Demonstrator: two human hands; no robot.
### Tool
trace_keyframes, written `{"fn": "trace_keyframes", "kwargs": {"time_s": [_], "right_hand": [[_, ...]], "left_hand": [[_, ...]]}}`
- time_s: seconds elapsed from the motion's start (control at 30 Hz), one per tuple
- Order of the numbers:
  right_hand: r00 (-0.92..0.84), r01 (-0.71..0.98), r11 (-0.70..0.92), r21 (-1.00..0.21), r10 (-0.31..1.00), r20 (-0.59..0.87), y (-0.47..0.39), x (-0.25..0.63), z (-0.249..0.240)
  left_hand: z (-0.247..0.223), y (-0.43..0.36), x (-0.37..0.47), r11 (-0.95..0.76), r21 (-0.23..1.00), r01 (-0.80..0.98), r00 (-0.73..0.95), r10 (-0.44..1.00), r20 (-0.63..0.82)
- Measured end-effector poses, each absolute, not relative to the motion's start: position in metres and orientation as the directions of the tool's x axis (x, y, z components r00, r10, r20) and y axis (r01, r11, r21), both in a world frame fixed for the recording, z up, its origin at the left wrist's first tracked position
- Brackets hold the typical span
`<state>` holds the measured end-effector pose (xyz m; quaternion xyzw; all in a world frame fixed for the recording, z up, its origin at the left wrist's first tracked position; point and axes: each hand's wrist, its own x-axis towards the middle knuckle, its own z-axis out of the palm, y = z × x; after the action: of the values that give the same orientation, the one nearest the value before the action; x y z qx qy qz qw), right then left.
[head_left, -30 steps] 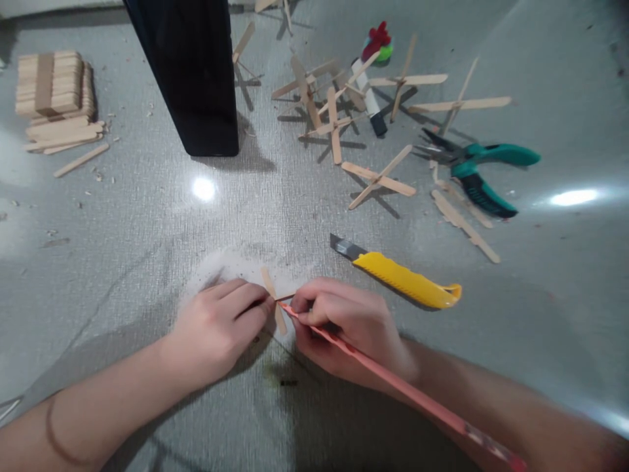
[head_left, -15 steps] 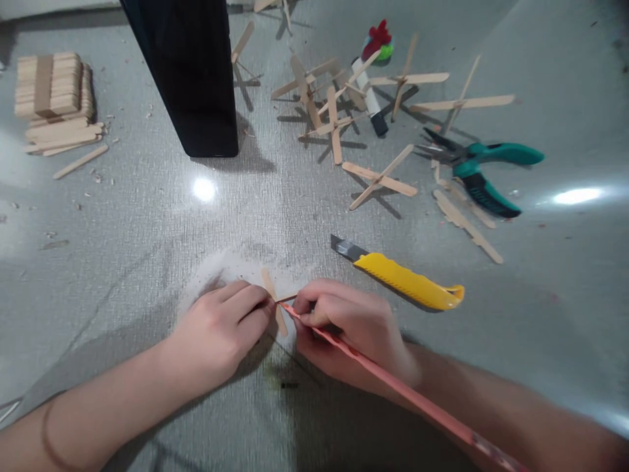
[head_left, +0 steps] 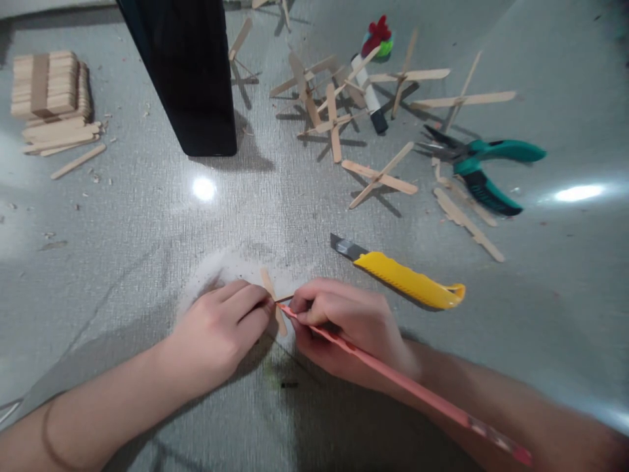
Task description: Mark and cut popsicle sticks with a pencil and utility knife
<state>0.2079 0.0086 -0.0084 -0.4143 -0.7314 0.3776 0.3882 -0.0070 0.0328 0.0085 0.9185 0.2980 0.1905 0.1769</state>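
Between my hands is a small crossed piece of wooden sticks (head_left: 268, 280). My left hand (head_left: 223, 328) pinches its crossing stick near the joint, the fingertips closed together. My right hand (head_left: 344, 328) is closed around a long pink pencil-like rod (head_left: 393, 380), whose tip touches the joint of the sticks; its far end runs over the right forearm. A thin dark piece shows between the fingertips of both hands. A yellow utility knife (head_left: 410, 280) lies just beyond my right hand, blade out to the left.
Several crossed stick pieces (head_left: 378, 177) lie at the back, with a white marker-like tube (head_left: 368, 95) and a red-green object (head_left: 377, 38). Teal pliers (head_left: 486, 164) rest at right. A black phone-like slab (head_left: 196, 85) stands behind; stacked sticks (head_left: 59, 85) are at left.
The rod has shifted slightly, and its far end now shows at lower right. Both hands keep nearly the same position and hold.
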Motion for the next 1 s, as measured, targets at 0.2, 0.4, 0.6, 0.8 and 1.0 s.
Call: {"fn": "trace_keyframes", "kwargs": {"time_s": [0.2,0.4,0.6,0.8,1.0], "right_hand": [[-0.329,0.362,0.351,-0.863,0.915,0.234,0.007,0.209,-0.007],[-0.263,0.306,0.311,-0.900,0.936,0.234,0.018,0.216,0.005],[-0.068,0.176,-0.044,-0.983,0.996,-0.056,0.042,0.212,0.021],[-0.173,0.256,0.037,-0.966,0.985,-0.008,0.035,0.200,0.008],[-0.303,0.300,0.131,-0.945,0.952,0.036,0.028,0.203,-0.008]], "left_hand": [[0.008,0.032,-0.009,-0.758,0.444,0.478,0.759,0.611,0.225],[0.009,0.033,-0.008,-0.760,0.444,0.475,0.764,0.606,0.221],[0.008,0.031,-0.008,-0.767,0.444,0.463,0.769,0.597,0.229],[0.010,0.030,-0.007,-0.726,0.519,0.452,0.750,0.624,0.220],[-0.001,0.022,0.002,-0.477,0.750,0.458,0.564,0.808,0.170]]}}
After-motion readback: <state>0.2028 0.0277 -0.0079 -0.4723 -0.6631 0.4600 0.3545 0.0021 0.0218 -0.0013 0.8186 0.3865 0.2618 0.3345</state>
